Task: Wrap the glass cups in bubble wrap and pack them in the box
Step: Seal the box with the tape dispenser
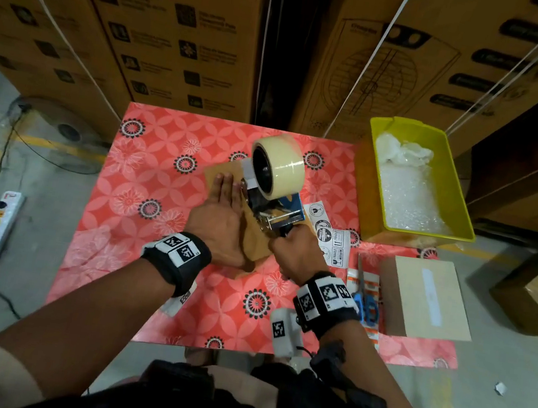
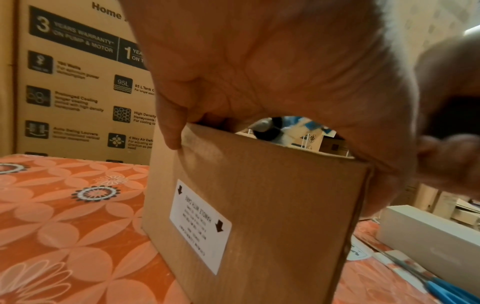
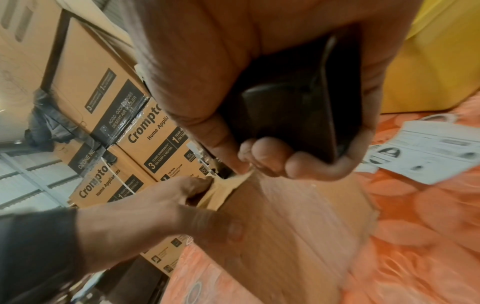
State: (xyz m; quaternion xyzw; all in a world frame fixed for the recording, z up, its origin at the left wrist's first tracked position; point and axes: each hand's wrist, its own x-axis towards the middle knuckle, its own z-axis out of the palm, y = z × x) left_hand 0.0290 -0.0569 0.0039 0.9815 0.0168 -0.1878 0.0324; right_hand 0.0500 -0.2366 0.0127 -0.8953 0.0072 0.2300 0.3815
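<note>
Head view: the box [image 1: 256, 236] sits mid-table on the red floral cloth [image 1: 145, 186], mostly hidden under both hands. The left hand [image 1: 221, 211] lies flat on its top, fingers straight and together, pressing down. The right hand [image 1: 295, 252] is wrapped around the handle of the tape gun [image 1: 276, 187], which rides on the box top right beside the left fingers, big tape roll sticking up. To the right there's a yellow bin [image 1: 461, 203] with bubble wrap [image 1: 407, 195] in it, some fragile stickers [image 1: 332, 237] next to the box, blue scissors [image 1: 364, 303], and a second closed box [image 1: 423, 298] near the table edge. Stacked cartons [image 1: 181, 29] stand behind the table.

Left wrist: the palm [image 2: 272, 72] covers the box's [image 2: 259, 216] top edge, thumb hooked over the near corner. A white label [image 2: 200, 224] sits on the side facing the camera. The scissors [image 2: 446, 290] and the second box [image 2: 428, 228] are off to the right.

Right wrist: fingers [image 3: 272, 156] curl tight around the black handle [image 3: 293, 115], right above the box [image 3: 298, 226]. The left hand [image 3: 161, 205] touches a strip of tape [image 3: 223, 185] at the box's edge. The stickers [image 3: 426, 152] lie just right, with the bin [image 3: 428, 72] behind them.
</note>
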